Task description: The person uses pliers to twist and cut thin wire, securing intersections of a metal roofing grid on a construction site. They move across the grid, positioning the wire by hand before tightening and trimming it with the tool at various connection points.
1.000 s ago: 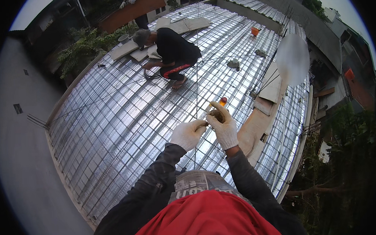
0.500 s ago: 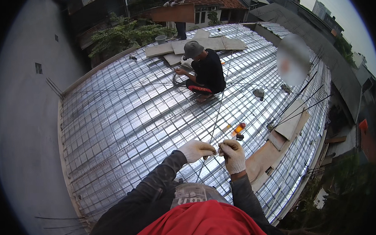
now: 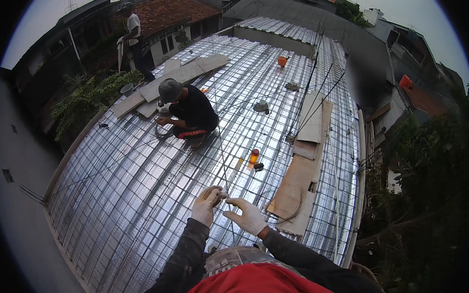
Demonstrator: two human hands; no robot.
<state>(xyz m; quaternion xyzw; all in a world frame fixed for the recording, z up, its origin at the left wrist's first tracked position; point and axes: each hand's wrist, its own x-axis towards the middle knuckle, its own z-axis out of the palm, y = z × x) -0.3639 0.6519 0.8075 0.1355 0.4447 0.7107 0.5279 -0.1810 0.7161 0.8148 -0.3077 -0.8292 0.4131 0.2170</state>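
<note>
Both of my hands wear off-white work gloves and are raised close together in front of my body, above a steel mesh [image 3: 142, 182] laid over shiny corrugated metal decking. My left hand [image 3: 205, 204] has its fingers bent into a pinch; whatever is at the fingertips is too small to make out. My right hand [image 3: 247, 216] is beside it, thumb and fingers apart, fingertips pointing toward the left hand. A thin dark line [image 3: 224, 165], cord or rod, runs away between the two hands. Beyond them lie an orange-capped bottle [image 3: 254, 156] and a small black object [image 3: 259, 167].
A person in a grey hat [image 3: 191, 109] squats on the mesh ahead, holding coiled wire. Another person [image 3: 134, 38] stands at the far left. Boards [image 3: 294, 188] lie at right, others [image 3: 184, 75] behind the squatting person. Long bars [image 3: 316, 96] and an orange bucket [image 3: 282, 61] are farther off.
The view has swung right. My hands were pinched fingertip to fingertip; now the right hand's fingers have spread apart, while the left has turned upward and stays pinched.
</note>
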